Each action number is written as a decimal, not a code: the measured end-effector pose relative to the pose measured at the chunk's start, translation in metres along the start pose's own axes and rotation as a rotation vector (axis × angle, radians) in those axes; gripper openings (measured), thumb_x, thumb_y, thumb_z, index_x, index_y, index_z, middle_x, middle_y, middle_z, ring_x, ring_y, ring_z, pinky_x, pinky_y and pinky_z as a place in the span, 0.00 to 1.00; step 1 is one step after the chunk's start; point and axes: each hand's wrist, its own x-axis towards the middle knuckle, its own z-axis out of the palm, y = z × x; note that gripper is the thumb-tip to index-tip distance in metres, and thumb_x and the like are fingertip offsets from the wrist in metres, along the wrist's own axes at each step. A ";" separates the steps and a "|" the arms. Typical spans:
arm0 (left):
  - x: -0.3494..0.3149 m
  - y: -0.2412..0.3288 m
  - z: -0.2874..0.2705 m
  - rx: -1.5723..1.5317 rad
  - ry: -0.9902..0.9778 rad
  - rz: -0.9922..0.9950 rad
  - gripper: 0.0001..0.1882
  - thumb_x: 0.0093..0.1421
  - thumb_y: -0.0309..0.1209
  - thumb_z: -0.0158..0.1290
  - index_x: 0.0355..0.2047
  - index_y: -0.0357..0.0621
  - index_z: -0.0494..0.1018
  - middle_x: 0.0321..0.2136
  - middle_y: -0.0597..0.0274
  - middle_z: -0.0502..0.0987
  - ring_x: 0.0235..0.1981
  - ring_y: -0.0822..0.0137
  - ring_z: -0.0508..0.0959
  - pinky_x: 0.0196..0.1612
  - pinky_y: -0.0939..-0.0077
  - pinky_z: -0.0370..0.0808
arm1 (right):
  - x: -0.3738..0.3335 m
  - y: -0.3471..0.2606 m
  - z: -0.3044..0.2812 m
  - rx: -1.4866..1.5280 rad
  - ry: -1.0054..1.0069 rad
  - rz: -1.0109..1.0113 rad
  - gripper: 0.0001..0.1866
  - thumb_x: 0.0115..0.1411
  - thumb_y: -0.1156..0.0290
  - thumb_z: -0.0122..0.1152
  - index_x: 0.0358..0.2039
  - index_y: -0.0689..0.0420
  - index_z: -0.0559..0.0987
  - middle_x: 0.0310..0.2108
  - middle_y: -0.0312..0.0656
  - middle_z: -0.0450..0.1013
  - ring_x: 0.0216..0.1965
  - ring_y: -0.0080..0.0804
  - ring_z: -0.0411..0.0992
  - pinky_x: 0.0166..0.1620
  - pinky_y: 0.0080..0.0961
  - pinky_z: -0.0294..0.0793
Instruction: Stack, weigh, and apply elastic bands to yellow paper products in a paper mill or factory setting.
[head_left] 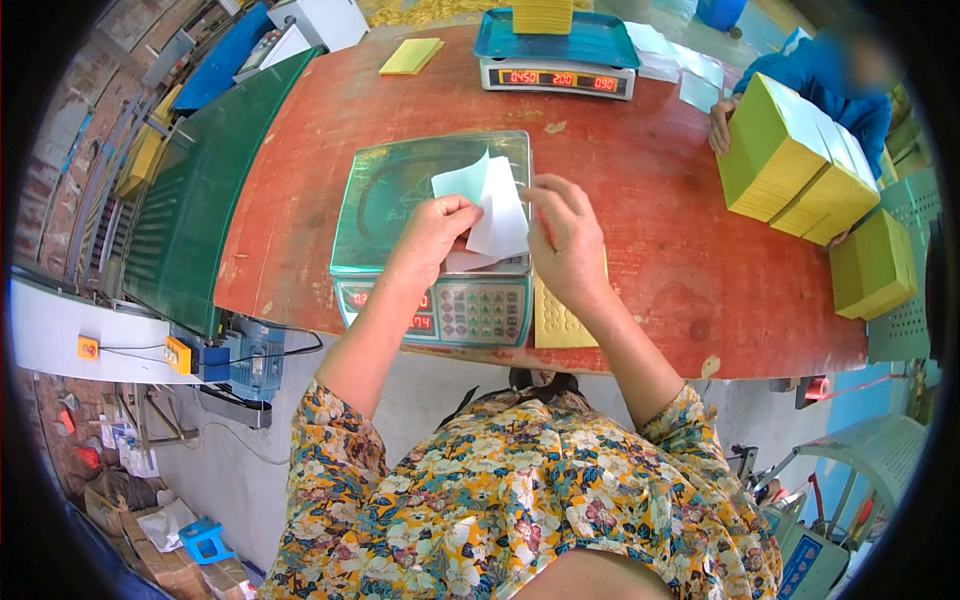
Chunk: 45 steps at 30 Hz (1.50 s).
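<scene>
Where two hands (pixel 432 232) (pixel 568 238) work, one pinches paper (pixel 502 215).

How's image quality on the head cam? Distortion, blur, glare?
Head view: fisheye bends the red table's edges, black rim at the sides; co-worker's head blurred out; hands clearly readable; paper bright, little surface detail; pale sheen on the near scale's top.

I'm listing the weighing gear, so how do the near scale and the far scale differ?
The near scale shows a keypad beside its readouts; the far scale shows three readouts in a row. The far scale carries a yellow stack on a blue tray; the near scale has paper held over it. Both have lit red readouts.
</scene>
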 end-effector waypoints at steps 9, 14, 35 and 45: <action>-0.004 -0.006 -0.005 -0.137 -0.029 0.050 0.14 0.64 0.37 0.55 0.33 0.36 0.76 0.29 0.61 0.79 0.29 0.72 0.79 0.35 0.76 0.78 | 0.017 0.008 0.035 0.511 -0.313 0.597 0.15 0.60 0.70 0.55 0.44 0.65 0.79 0.30 0.51 0.79 0.25 0.35 0.77 0.34 0.29 0.76; -0.002 -0.007 -0.006 -0.102 -0.029 0.071 0.19 0.66 0.45 0.53 0.33 0.39 0.76 0.29 0.60 0.79 0.30 0.71 0.80 0.35 0.77 0.79 | 0.018 0.003 0.031 0.466 -0.399 0.553 0.14 0.60 0.70 0.55 0.43 0.62 0.80 0.30 0.50 0.78 0.28 0.33 0.77 0.36 0.29 0.75; -0.004 -0.017 -0.005 -0.069 0.043 0.151 0.11 0.65 0.34 0.51 0.36 0.38 0.74 0.28 0.63 0.76 0.27 0.71 0.76 0.32 0.75 0.75 | 0.009 0.020 0.048 0.076 -0.250 0.370 0.12 0.53 0.64 0.63 0.29 0.62 0.79 0.26 0.56 0.76 0.30 0.54 0.77 0.33 0.44 0.76; -0.027 -0.005 0.067 0.156 0.196 0.445 0.08 0.66 0.30 0.48 0.39 0.37 0.71 0.31 0.63 0.75 0.30 0.73 0.73 0.35 0.78 0.71 | -0.017 0.012 -0.081 0.330 0.100 0.403 0.11 0.59 0.70 0.62 0.28 0.62 0.70 0.23 0.53 0.70 0.25 0.46 0.73 0.29 0.37 0.70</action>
